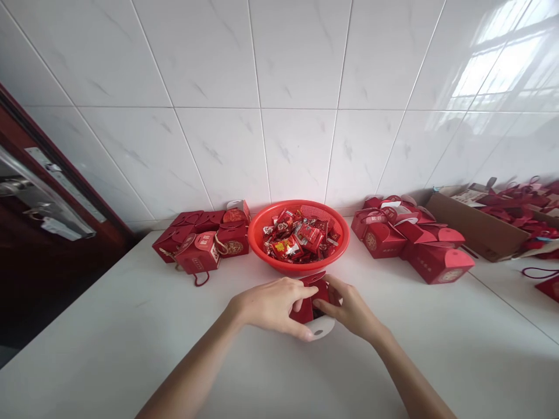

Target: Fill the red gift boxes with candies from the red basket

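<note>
A small red candy box (302,313) stands on the white table in front of me, between my hands. Its top is partly unfolded: one flap (315,278) rises at the far side, and a pale flap with a hole (322,329) leans out toward me. My left hand (277,305) grips the box from the left, its thumb at the near flap and its index finger over the top. My right hand (349,308) holds the right side, thumb at the opening and fingers behind the wall. What lies inside is mostly hidden.
Just behind the box, a red plastic basket (257,256) holds wrapped candies (301,235). Closed red boxes with cords (198,253) stand at left; more red boxes (437,259) are at right. Farther right is a cardboard carton (476,227) of red items. A tiled wall (297,151) borders the table.
</note>
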The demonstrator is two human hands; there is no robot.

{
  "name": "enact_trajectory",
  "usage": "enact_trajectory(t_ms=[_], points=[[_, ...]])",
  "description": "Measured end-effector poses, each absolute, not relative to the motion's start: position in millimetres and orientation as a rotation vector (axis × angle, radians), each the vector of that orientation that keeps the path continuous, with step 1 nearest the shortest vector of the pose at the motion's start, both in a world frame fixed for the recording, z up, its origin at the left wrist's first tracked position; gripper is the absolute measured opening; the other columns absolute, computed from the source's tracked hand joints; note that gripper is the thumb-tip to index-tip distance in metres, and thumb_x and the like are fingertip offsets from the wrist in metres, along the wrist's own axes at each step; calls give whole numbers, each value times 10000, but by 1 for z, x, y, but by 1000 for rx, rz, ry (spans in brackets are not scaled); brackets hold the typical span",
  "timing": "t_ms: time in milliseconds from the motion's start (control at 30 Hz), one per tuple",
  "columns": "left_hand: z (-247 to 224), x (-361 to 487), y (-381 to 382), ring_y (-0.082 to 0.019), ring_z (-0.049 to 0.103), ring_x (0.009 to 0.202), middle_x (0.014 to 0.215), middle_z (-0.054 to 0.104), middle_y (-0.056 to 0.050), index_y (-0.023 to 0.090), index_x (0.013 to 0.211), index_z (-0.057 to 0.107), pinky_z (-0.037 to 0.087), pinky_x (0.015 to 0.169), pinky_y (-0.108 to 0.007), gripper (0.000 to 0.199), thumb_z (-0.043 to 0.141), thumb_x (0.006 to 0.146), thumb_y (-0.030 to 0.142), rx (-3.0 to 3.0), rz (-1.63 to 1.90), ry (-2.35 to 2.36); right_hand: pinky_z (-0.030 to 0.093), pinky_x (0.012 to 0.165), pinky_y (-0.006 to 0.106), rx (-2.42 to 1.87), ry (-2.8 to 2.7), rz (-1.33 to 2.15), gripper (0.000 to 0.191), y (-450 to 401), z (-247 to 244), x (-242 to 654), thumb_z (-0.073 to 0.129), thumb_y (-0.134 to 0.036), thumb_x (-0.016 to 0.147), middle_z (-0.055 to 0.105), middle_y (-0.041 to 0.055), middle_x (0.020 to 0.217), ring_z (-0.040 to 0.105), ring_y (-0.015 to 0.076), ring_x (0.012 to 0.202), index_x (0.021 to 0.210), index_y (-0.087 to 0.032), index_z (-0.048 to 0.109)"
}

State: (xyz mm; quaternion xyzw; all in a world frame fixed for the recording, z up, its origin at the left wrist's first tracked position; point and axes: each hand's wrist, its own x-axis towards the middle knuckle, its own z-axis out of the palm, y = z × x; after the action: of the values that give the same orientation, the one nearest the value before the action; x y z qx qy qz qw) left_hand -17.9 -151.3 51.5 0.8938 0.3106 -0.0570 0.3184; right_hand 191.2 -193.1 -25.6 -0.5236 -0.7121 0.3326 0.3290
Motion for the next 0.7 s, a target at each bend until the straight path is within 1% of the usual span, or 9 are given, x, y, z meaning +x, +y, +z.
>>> enact_trajectory(t_ms=[33,100,200,267,367,433,567,700], points=[[52,-17,-152,-181,571,759,878,586,-16,221,1198,628,390,608,-265,615,734,710,580,2354,-153,815,410,597,253,-1361,-1848,912,315,-194,-25,191,616,-305,852,559,-37,700,441,126,618,1152,-210,634],[53,-17,-152,-178,564,750,864,580,-14,213,1137,640,383,601,-265,577,724,712,594,2347,-162,826,404,591,251,-1340,-1827,977,345,-194,-25,191,608,-315,852,570,-36,702,434,123,611,1177,-202,629],[58,-20,-153,-184,564,754,862,569,-16,203,1009,634,376,590,-266,519,698,717,627,2323,-166,878,423,627,266,-1302,-1831,1001,450,-196,-26,191,610,-329,851,631,-3,815,452,129,646,1285,-210,604],[61,-22,-155,-190,569,765,870,566,-15,207,977,614,374,589,-266,513,693,713,640,2316,-158,917,430,644,272,-1296,-1844,1006,515,-196,-27,191,604,-331,854,636,5,844,458,133,659,1355,-219,569],[62,-23,-157,-206,579,786,879,569,-18,218,979,601,368,587,-268,501,712,700,619,2328,-161,944,420,623,266,-1316,-1865,1070,577,-196,-27,191,567,-311,871,587,-24,731,446,127,617,1437,-219,499],[61,-21,-159,-218,586,799,882,575,-23,223,978,602,365,584,-272,485,719,696,599,2343,-175,948,417,606,258,-1312,-1863,1116,591,-196,-29,191,549,-298,879,557,-38,683,450,126,602,1459,-214,472],[57,-19,-160,-231,595,812,882,589,-28,223,943,605,368,586,-279,457,728,685,580,2366,-187,929,438,606,251,-1278,-1827,1161,586,-195,-33,191,536,-261,876,600,-26,737,495,128,628,1457,-228,466],[55,-20,-159,-233,595,812,867,595,-28,217,848,591,365,587,-284,451,733,675,608,2386,-198,903,425,575,229,-1305,-1838,1171,644,-195,-34,189,521,-195,844,590,-36,724,476,115,602,1479,-253,436]])
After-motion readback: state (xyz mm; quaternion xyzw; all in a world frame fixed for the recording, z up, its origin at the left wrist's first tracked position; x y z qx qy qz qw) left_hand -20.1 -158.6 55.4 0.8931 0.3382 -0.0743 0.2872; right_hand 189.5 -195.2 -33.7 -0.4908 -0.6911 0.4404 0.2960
